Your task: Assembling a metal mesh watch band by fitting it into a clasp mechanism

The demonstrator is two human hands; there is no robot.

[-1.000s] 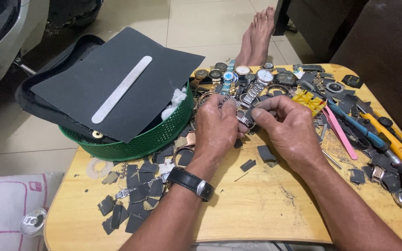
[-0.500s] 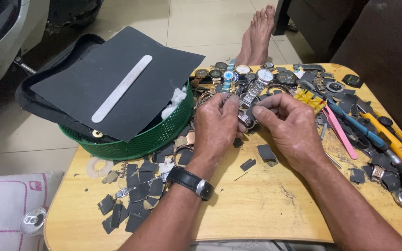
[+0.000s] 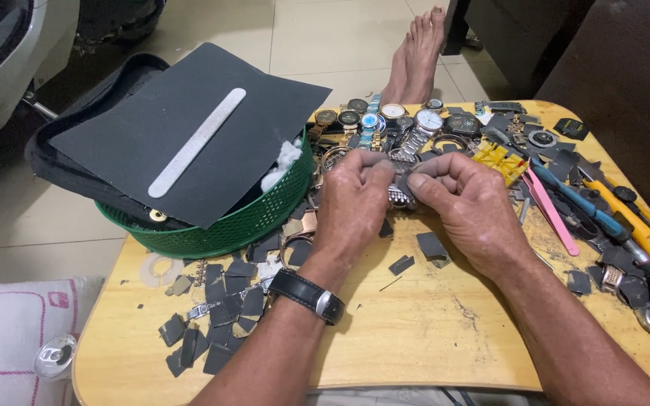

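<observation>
Both the left hand (image 3: 353, 201) and right hand (image 3: 466, 204) pinch a metal watch band (image 3: 398, 194) just right of the green basket (image 3: 242, 225); a slip could likely flick it among the loose watches (image 3: 393, 120) behind.

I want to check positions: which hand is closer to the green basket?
Left. The left hand is just beside the green basket, near its right rim. The right hand lies further right, beyond the metal watch band that both hands pinch.

You get even, soft indoor light from above — shadows under the hands stay faint. Focus is sharp at centre; the top corners fall dim and edges bow slightly.
</observation>
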